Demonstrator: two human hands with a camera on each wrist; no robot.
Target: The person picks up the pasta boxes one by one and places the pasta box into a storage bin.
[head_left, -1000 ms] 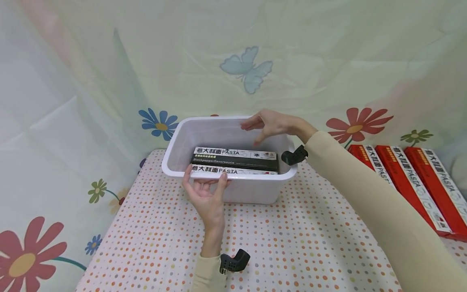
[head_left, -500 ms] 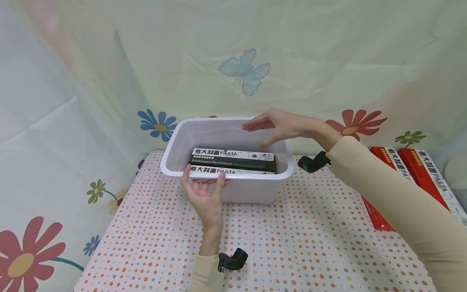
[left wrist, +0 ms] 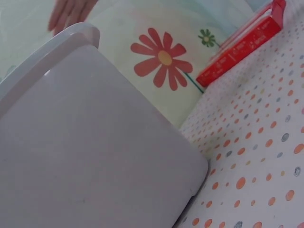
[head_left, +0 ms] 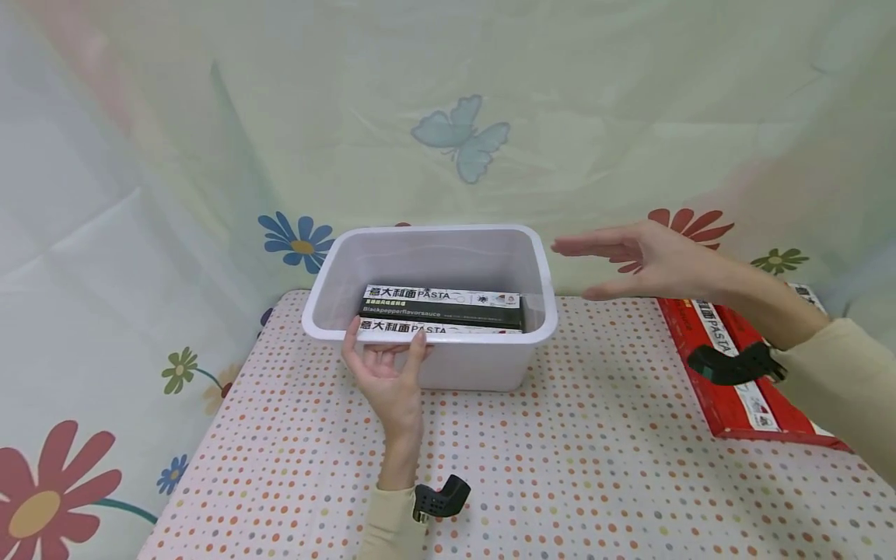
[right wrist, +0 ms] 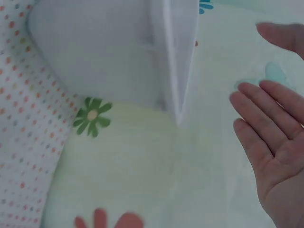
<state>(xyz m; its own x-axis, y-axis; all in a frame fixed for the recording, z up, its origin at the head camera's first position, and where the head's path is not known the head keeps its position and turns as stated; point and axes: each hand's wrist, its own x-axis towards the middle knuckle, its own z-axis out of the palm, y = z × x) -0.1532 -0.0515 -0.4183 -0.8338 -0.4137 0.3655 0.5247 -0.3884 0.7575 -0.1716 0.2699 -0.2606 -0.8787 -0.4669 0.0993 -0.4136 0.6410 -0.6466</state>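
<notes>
A white plastic bin (head_left: 483, 365) stands on the dotted cloth, its opening tilted toward the head view. Inside lie two pasta boxes; the back box (head_left: 448, 313) shows a black face reading "Blackpepperflavorsauce", and the front box (head_left: 392, 327) is partly hidden behind the rim. My left hand (head_left: 393, 393) holds the bin's front rim, a finger and the thumb over the edge and other fingers curled beneath it. To the bin's right, my right hand (head_left: 651, 257) is in the air, fingers straight and thumb apart, holding nothing. In the right wrist view its palm (right wrist: 280, 185) shows bare.
Red pasta boxes (head_left: 686, 342) lie on the right side of the table, partly covered by my right forearm. One red box (left wrist: 242, 47) also shows in the left wrist view. Behind the bin hangs a flowered curtain (head_left: 595, 140). The polka-dot tablecloth (head_left: 560, 467) stretches in front.
My right hand has left the space over the bin and moved right, toward the red boxes. The left hand keeps its hold on the rim, and the pasta boxes inside stay put.
</notes>
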